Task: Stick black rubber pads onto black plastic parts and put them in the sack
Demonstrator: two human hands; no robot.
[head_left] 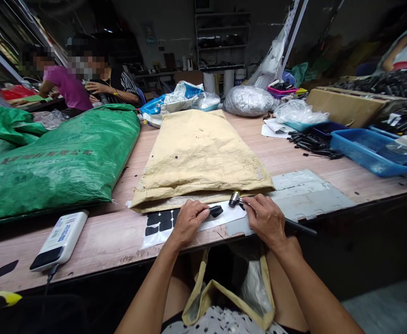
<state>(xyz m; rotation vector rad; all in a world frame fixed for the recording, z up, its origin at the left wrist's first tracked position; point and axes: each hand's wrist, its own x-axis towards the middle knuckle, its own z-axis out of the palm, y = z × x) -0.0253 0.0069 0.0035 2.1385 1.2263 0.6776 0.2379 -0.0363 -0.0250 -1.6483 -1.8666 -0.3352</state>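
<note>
My left hand (190, 221) rests at the table's front edge, its thumb and fingers pinching a small black plastic piece (216, 211) that points right. Closed around the handle of a small hammer (234, 199) is my right hand (266, 218). The hammer's metal head lies just right of the black piece, apart from it, and its black handle end sticks out to the right of my wrist. Beneath my left hand lies a white sheet with black stickers (161, 222). Directly behind both hands is a flat tan sack (203, 153).
A bulging green sack (57, 157) and a white power bank (60, 240) with a cable are on the left. To the right are a grey board (307, 192), black parts (314, 144) and a blue tray (373, 150). An open tan bag (231, 297) sits on my lap. Other people sit behind.
</note>
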